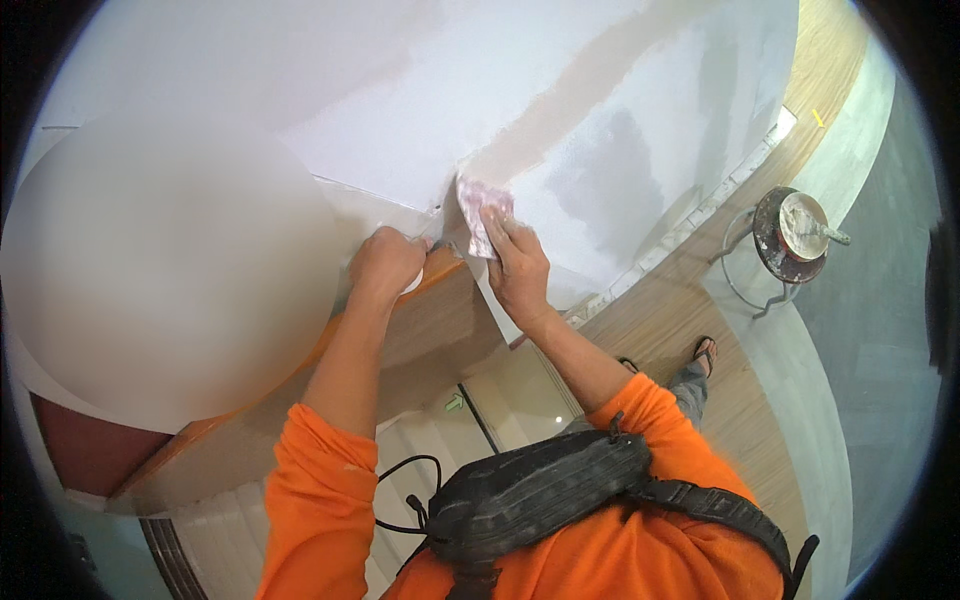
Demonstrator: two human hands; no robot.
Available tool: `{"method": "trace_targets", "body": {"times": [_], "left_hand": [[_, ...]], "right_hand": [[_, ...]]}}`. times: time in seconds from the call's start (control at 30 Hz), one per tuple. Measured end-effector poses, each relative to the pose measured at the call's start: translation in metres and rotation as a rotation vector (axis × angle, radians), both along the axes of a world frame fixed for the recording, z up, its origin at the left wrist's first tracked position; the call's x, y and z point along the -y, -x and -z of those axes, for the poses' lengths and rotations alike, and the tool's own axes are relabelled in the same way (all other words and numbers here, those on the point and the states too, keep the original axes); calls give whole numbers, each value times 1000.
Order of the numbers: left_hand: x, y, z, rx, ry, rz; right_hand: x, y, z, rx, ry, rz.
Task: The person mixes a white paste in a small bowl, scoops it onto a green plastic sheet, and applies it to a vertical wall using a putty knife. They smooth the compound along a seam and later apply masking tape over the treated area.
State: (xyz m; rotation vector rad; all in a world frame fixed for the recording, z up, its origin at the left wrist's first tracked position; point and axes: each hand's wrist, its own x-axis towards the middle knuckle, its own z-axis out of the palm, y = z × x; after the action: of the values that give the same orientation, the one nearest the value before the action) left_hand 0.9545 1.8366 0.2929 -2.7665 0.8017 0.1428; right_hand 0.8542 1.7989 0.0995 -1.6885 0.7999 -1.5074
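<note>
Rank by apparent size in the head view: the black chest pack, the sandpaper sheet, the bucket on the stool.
1. Black chest pack, largest, though nearest the camera.
2. Bucket on the stool, far below, so its true size is unsure.
3. Sandpaper sheet under the right hand, partly covered.

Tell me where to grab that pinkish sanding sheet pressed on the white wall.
Probably its lower half: the sanding sheet lies flat on the wall, with the right hand pressing its lower edge. Come from below, fingers spread flat, leaving the upper part free.
</note>
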Motion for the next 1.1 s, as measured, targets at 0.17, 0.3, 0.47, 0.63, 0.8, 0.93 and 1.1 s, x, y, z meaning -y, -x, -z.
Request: {"method": "trace_targets", "body": {"times": [0.17, 0.3, 0.47, 0.63, 0.8, 0.93, 1.1], "left_hand": [[4, 2, -4, -105, -58, -34], [7, -6, 1, -112, -181, -5], [16, -12, 2, -137, -274, -4], [20, 1, 1, -99, -254, -17], [8, -3, 3, -13, -205, 0], [4, -15, 12, 16, -255, 93], [10, -6, 13, 0, -114, 48]], "right_hand": [[35, 51, -10, 196, -417, -222], [33, 56, -11, 148, -22, -28], [31, 28, -8, 133, 272, 102], [57, 46, 26, 39, 479, 120], [55, 25, 51, 32, 450, 26], [38, -18, 59, 91, 395, 77], [32, -56, 70, 24, 442, 164]]}}
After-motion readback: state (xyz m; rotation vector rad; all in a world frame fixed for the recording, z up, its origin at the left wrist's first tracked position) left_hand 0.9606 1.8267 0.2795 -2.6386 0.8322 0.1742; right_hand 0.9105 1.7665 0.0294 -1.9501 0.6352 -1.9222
